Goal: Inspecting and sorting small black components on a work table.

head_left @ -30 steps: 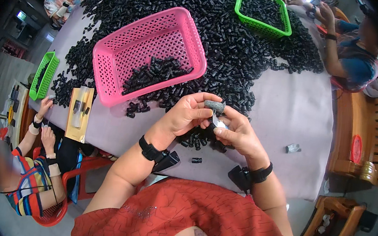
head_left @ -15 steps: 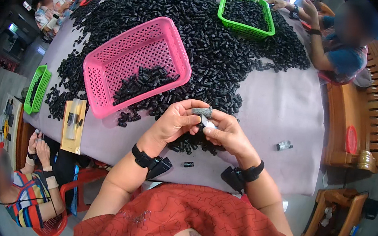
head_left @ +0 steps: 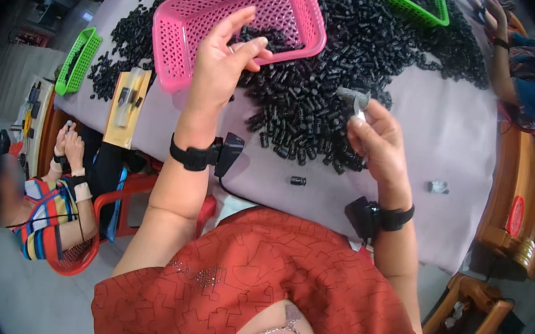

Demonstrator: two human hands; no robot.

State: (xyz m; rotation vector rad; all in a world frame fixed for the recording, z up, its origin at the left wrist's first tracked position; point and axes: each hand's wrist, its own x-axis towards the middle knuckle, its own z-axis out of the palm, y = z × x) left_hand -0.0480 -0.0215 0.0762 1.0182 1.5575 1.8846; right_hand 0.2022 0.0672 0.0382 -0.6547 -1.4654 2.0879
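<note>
In the head view, the left hand is raised over the near rim of a pink rectangular basket of perforated plastic; it is released, with the fingers half bent and the thumb apart from the forefinger. Inside this basket, some short black cylindrical pieces can be seen behind the hand. The right hand is grasping, between thumb and fingers, a rough grey-green piece together with a small white thing, whose kind I cannot tell. This hand is above the right part of a wide heap of black cylindrical pieces, which is spread on a pale lilac tablecloth. One single black piece lies near the table edge, apart from the heap, and a greyish, partly clear piece lies to the right. On the left there is a yellow flat tray bearing a clear tube, and further left a narrow green plastic basket. A co-worker in a striped shirt sits at the left side, with both hands close together.
</note>
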